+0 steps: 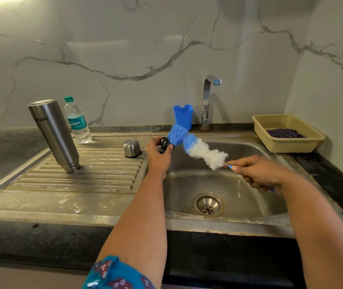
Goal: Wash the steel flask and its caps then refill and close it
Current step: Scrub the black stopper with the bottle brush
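Observation:
The steel flask [54, 134] stands upside down, tilted, on the ribbed drainboard [95, 176] at the left. Its steel outer cap [132, 148] sits mouth down near the drainboard's right end. My left hand [158, 154] grips the small black inner cap [163, 143] at the sink's left rim. My right hand [258, 173] pinches the handle of a blue-and-white bottle brush [195, 147], whose blue bristle tip touches the black cap. A water bottle [76, 120] with a green cap stands behind the flask.
The steel sink basin [239, 190] with its drain [208, 204] lies under my hands. A tap [207, 101] rises behind it, beside a blue holder [183, 116]. A cream basket [287, 133] holding a dark cloth sits at the right on the black counter.

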A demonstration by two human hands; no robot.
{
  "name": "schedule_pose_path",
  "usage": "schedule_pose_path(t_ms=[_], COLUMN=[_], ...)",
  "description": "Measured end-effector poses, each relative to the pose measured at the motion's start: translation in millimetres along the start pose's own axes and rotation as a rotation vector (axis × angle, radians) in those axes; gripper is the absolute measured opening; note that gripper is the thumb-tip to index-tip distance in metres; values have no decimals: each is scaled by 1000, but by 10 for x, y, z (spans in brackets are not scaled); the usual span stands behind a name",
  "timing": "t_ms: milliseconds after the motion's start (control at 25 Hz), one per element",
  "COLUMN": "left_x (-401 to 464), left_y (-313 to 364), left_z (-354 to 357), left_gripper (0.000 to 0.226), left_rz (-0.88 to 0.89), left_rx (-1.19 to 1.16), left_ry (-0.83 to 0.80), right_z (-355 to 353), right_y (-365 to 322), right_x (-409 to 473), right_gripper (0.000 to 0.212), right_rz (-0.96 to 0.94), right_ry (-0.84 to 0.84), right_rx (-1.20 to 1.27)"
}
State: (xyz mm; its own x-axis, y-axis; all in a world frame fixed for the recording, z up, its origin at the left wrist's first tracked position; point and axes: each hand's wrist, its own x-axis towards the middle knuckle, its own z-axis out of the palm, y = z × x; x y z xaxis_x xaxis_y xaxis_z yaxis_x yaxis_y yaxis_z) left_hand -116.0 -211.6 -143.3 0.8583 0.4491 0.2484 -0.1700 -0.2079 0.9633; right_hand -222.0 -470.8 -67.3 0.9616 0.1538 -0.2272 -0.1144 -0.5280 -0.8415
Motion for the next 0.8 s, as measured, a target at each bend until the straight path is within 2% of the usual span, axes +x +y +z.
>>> schedule_pose_path(t_ms=[120,240,400,600,800], left_x=[-18,-46,-102,-98,-82], left_y=[6,51,89,79,19], left_z=[0,-15,2,-2,-34], left_gripper=[45,48,53,58,51], left_rz=[17,15,31,-3,7], left_rx=[58,45,171,173,235], left_ry=[-25,-23,-84,-114,-72], right_z=[-18,-12,35,75,-71], right_y=[18,25,57,6,34], right_x=[12,13,63,32,-44], right_gripper=[26,24,21,21,18], right_rz=[16,9,3,-39,61], right_ry=[26,-26,51,26,-55], right_rx=[-12,46,-35,-117,-122])
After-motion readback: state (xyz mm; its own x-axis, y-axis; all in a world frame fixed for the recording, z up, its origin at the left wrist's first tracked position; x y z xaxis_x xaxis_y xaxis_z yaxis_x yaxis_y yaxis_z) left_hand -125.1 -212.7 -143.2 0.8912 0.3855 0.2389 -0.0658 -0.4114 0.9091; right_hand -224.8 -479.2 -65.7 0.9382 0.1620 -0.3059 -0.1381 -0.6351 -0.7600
